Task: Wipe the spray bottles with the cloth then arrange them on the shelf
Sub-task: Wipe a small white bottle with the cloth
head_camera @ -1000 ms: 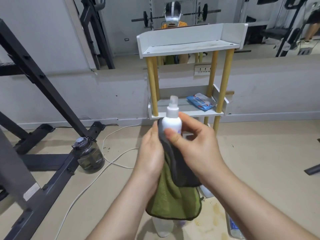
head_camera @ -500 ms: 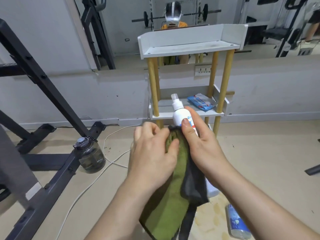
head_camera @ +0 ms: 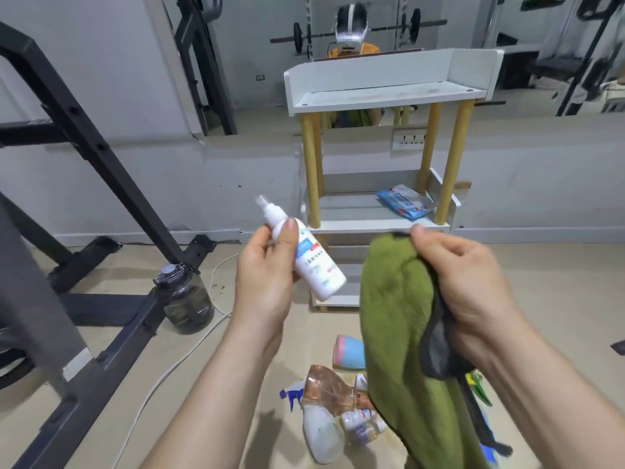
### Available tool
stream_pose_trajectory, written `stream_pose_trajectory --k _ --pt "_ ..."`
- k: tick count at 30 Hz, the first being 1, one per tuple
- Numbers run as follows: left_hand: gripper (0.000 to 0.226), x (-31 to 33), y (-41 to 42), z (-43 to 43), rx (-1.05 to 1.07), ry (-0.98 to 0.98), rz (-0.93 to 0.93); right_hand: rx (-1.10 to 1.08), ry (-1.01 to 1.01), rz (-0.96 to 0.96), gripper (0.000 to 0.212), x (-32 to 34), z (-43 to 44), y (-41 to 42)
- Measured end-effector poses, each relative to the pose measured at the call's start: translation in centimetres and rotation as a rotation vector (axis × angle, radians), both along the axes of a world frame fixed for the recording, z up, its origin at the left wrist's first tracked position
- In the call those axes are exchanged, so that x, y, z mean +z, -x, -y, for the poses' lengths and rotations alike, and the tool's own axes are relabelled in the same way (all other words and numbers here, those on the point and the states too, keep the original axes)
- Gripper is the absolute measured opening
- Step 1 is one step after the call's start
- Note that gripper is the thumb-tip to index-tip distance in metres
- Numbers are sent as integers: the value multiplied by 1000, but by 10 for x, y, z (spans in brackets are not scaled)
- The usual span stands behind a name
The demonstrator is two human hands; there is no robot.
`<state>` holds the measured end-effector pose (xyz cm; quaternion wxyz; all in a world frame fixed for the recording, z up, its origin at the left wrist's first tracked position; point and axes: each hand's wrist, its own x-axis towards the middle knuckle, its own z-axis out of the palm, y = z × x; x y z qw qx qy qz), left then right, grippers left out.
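My left hand [head_camera: 267, 269] grips a small white spray bottle [head_camera: 313, 265] with a blue and red label, tilted with its nozzle up and to the left. To its right my right hand [head_camera: 470, 282] holds a green cloth [head_camera: 402, 336] with a dark grey edge, which hangs down apart from the bottle. Ahead stands a white shelf [head_camera: 385, 96] on wooden posts, its top tier bare. On the floor below my hands lie several other spray bottles [head_camera: 321, 431], partly hidden by the cloth.
A blue packet [head_camera: 404, 202] lies on the shelf's middle tier at the right. A dark water jug [head_camera: 187, 301] stands by a black gym frame [head_camera: 101, 157] on the left. A white cable [head_camera: 176, 363] crosses the floor. A pink and blue cup [head_camera: 348, 356] lies near the bottles.
The bottle has passed from my right hand to my left and swung left. My right hand took the cloth away to the right, so cloth and bottle no longer touch.
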<state>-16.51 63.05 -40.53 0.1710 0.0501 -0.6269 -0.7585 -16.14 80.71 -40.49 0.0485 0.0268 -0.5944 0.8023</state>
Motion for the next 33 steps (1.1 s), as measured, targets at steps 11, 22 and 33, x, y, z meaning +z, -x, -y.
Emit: stream_pose_trajectory --k 11,22,33 --pt "48 -30 -11 -52 -120 59 -116 -50 -281 -303 36 -16 55 11" --pt "40 -46 -8 -49 -71 548 -168 -69 -118 2 32 -12 54 3" --pt "37 -48 -5 -44 -36 591 -62 -11 -55 -80 18 -25 60 0"
